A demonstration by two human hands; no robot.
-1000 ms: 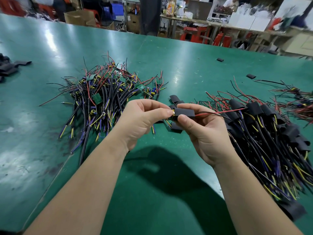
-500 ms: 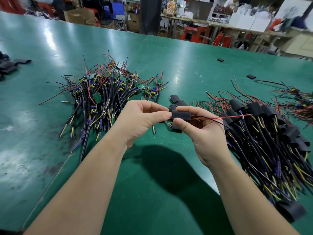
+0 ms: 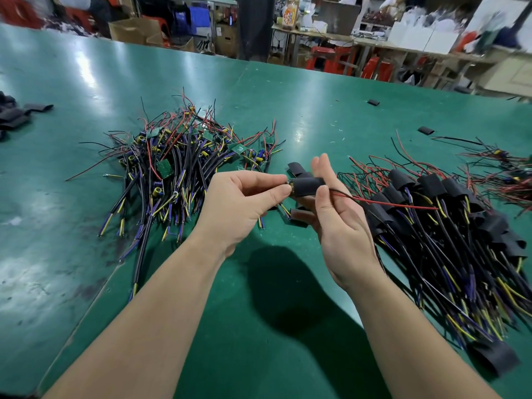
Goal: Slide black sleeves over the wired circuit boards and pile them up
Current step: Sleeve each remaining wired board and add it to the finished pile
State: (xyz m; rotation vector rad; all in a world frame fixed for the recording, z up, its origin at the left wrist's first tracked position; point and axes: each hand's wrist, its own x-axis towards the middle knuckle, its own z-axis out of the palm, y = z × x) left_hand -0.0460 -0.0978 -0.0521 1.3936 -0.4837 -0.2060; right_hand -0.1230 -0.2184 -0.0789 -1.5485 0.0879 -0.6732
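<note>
I hold a black sleeve (image 3: 306, 186) over a wired circuit board above the green table (image 3: 288, 326). My left hand (image 3: 239, 203) pinches the board's end that sticks out of the sleeve's left opening. My right hand (image 3: 336, 226) has its fingers raised behind the sleeve, and its thumb presses the sleeve against them. Red and black wires (image 3: 388, 203) trail out to the right. A heap of bare wired boards (image 3: 178, 159) lies to the left. The pile of sleeved boards (image 3: 446, 214) lies to the right.
Loose empty sleeves (image 3: 296, 168) lie just behind my hands, more (image 3: 14, 116) at the far left edge, and single ones (image 3: 373, 102) further back. Another wire bundle (image 3: 506, 171) sits at the far right. Boxes and benches stand beyond the table.
The sleeve has slid further left along the board. My right hand's fingers have straightened upward, leaving mainly the thumb on the sleeve. Both hands rose slightly.
</note>
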